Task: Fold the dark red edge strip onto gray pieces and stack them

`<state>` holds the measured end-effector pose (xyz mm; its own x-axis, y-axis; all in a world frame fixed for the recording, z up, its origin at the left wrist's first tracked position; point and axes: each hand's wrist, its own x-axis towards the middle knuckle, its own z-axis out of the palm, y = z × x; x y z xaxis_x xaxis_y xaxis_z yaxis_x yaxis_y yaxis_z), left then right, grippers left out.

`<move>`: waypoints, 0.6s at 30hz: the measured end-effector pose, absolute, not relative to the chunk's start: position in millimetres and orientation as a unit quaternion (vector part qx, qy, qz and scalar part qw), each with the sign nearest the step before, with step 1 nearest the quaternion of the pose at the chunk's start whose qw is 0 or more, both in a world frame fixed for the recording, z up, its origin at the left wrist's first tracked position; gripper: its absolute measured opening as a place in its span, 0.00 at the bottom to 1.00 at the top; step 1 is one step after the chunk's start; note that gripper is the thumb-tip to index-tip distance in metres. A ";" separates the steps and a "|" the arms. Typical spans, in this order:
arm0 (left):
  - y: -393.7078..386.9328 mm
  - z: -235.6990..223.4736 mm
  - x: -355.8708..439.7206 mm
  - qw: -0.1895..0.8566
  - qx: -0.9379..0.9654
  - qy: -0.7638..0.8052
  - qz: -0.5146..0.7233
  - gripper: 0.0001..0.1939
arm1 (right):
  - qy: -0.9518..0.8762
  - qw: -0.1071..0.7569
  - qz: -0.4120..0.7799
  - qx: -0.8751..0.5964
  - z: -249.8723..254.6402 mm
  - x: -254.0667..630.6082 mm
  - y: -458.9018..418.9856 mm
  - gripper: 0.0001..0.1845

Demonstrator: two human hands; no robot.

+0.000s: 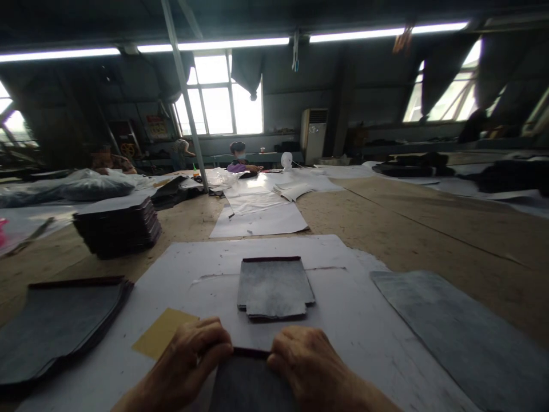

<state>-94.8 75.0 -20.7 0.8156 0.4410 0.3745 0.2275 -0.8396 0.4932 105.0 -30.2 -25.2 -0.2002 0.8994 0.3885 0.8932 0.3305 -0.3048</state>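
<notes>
At the bottom centre lies a grey fabric-like piece (253,382) with a dark strip along its top edge. My left hand (191,355) pinches the left end of that edge, fingers closed. The right end is gripped by my right hand (306,357), its fingers curled over the strip. Just beyond my hands is a small stack of similar grey pieces (274,289), notched at the lower corners and dark along the top. A yellow card (160,332) sits beside my left hand, partly under it. White paper (343,320) spreads beneath everything here.
To the left is a curved pile of grey pieces (55,326), with a tall dark stack (118,226) behind it. A large grey sheet (467,332) lies on the right. A metal pole (186,103) rises from the table. Across the table sits a person (240,160).
</notes>
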 end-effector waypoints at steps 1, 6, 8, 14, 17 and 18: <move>77.4 -20.7 -97.2 0.205 0.928 0.185 0.249 0.12 | -0.767 0.249 0.023 -0.592 -19.7 109.9 -33.7 0.12; 82.3 -19.4 -102.9 0.173 0.930 0.187 0.266 0.12 | -0.737 0.236 0.076 -0.630 -3.3 139.2 -51.3 0.15; 81.6 -20.9 -100.9 0.178 0.931 0.186 0.260 0.12 | -0.722 0.247 0.096 -0.639 -4.9 149.0 -57.8 0.16; 78.8 -27.4 -95.4 0.235 0.913 0.212 0.256 0.13 | -0.597 0.345 0.268 -0.672 -6.1 159.9 -72.3 0.14; 85.8 -9.9 -94.6 0.309 0.886 0.232 0.257 0.15 | -0.533 0.381 0.368 -0.659 21.4 166.0 -70.7 0.15; 91.4 0.4 -92.6 0.346 0.872 0.236 0.253 0.16 | -0.524 0.396 0.398 -0.641 33.5 169.7 -66.7 0.15</move>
